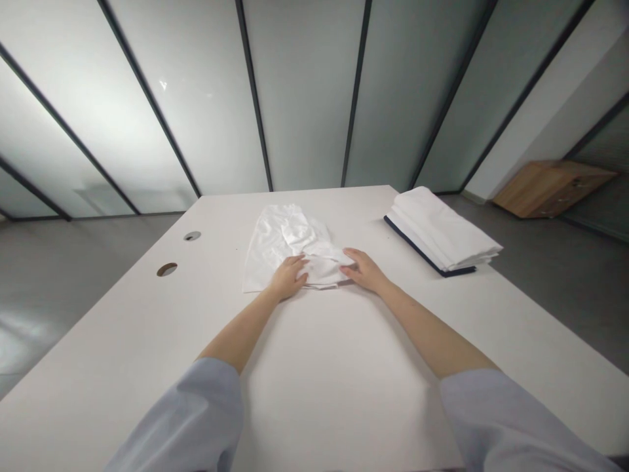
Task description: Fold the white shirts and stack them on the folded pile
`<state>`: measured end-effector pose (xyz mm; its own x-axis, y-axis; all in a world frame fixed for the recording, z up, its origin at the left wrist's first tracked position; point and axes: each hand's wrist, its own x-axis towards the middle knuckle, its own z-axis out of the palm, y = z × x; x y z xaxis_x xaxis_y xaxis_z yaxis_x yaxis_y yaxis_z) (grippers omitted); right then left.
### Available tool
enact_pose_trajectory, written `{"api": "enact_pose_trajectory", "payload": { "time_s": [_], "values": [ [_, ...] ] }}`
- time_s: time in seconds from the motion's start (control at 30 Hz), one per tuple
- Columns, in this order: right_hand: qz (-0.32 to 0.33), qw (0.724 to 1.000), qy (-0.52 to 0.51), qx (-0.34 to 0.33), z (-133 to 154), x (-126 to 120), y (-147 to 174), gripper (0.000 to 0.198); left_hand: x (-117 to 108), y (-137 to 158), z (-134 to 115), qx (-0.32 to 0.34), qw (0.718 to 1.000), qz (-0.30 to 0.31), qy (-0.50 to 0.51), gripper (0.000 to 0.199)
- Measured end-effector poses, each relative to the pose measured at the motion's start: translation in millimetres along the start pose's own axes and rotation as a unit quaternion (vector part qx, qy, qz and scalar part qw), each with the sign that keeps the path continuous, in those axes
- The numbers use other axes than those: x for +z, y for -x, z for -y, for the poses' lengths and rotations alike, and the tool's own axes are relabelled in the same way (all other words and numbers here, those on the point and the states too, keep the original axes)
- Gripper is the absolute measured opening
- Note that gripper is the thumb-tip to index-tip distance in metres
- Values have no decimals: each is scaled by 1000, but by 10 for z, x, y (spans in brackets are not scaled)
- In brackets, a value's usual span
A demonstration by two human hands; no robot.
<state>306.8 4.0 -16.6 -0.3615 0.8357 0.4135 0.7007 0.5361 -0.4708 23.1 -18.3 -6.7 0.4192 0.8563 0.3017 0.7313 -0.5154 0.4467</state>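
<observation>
A thin, shiny white garment lies rumpled on the white table, its left part spread out and its right part folded over in layers. My left hand is at the near middle of it, fingers curved and closed on a fold. At the garment's right edge, my right hand grips the layered fabric between thumb and fingers. What kind of garment it is, I cannot make out. Both forearms reach forward over the table from pale blue-grey sleeves.
To the right, a stack of folded white cloth lies on a dark navy piece close to the table's right edge. Two round holes pierce the tabletop on the left. Beyond stand frosted glass panels and a wooden cabinet.
</observation>
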Motion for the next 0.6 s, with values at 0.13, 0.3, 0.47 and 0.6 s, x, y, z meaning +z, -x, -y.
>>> {"api": "enact_pose_trajectory", "payload": {
  "time_s": [0.13,0.3,0.47,0.6],
  "values": [
    [57,995,-78,14,77,32,-8,31,-40,-6,167,-126,983,-73,-108,51],
    [-89,936,-266,212,-82,23,-53,34,-67,4,280,-241,953,32,-181,65],
    [-404,744,-441,298,-531,-88,-114,25,-102,-3,228,-250,944,81,-201,70],
    [-503,714,-390,293,-837,-147,-91,27,-188,2,221,-282,931,103,-207,71]
  ]
}}
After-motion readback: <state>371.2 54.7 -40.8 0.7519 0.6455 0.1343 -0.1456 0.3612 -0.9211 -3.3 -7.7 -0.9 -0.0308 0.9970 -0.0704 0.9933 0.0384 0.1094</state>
